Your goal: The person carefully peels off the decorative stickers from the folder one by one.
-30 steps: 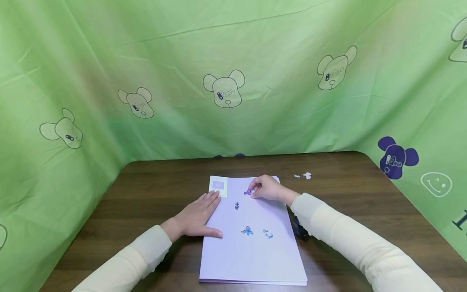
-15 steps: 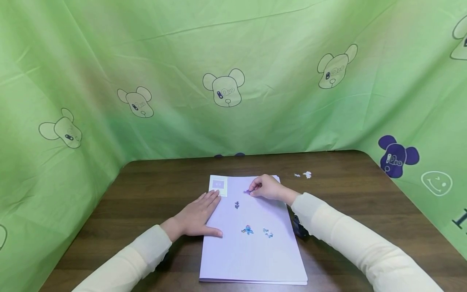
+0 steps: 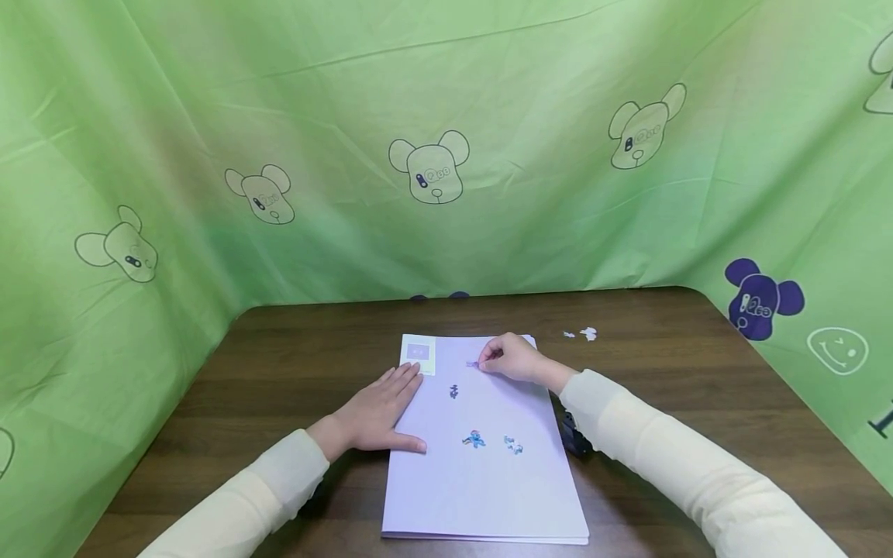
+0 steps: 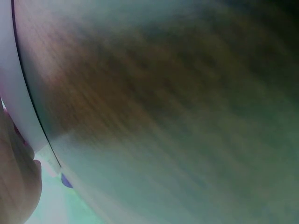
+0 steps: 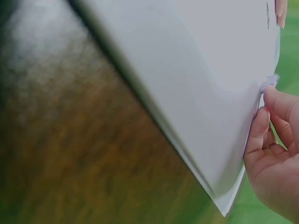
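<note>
On a thin stack of large white paper (image 3: 481, 496), my left hand (image 3: 377, 407) lies flat with spread fingers at the left edge, its fingertips touching a small pale card with a purple square (image 3: 418, 353). Near the far edge my right hand (image 3: 512, 358) pinches a small purple sticker-like cutout (image 3: 471, 363) between thumb and finger. In the right wrist view the cutout (image 5: 271, 81) sticks out past the thumb, pale and glossy. Three more small cutouts lie on the paper: a dark one (image 3: 453, 391), a blue one (image 3: 474, 439) and a pale blue one (image 3: 513, 445).
Beyond the right hand, two white scraps (image 3: 589, 333) lie on the dark wooden table (image 3: 300, 341). Under the right sleeve, a black object (image 3: 574, 438) shows in part. A green cloth (image 3: 349, 240) printed with bear heads hangs behind and at both sides.
The purple cutout in my right fingers has tilted, so its coloured face shows less and it looks paler. The left hand has stayed in place.
</note>
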A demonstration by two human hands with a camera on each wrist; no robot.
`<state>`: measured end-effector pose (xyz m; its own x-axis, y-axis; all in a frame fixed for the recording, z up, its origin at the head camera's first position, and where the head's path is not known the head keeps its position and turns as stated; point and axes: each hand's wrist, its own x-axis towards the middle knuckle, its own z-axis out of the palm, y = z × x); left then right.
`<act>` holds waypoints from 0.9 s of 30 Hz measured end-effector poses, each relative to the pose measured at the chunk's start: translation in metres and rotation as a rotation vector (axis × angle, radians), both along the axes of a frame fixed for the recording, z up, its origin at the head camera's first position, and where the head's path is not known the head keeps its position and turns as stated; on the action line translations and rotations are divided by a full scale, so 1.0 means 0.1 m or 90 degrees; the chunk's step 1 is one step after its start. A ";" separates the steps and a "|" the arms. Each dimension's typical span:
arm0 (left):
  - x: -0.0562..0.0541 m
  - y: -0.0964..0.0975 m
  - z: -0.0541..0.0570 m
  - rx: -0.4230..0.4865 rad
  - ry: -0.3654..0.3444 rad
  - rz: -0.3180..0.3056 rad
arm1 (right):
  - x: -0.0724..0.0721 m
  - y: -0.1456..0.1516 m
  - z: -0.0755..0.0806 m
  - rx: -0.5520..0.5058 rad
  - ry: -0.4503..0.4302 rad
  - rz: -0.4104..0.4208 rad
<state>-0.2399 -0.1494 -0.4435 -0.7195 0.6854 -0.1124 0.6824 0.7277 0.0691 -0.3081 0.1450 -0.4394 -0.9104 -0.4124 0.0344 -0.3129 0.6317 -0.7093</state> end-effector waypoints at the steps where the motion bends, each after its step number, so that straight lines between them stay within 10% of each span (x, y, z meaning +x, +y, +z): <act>1: 0.00 0.00 0.00 0.000 0.001 -0.001 | 0.00 0.00 0.00 -0.002 -0.004 -0.003; 27: -0.02 -0.01 -0.02 0.007 -0.002 0.000 | -0.03 0.03 -0.01 -0.042 -0.057 -0.025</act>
<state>-0.2415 -0.1499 -0.4450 -0.7194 0.6862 -0.1072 0.6818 0.7272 0.0792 -0.3111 0.1476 -0.4405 -0.9266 -0.3754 -0.0225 -0.2216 0.5934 -0.7738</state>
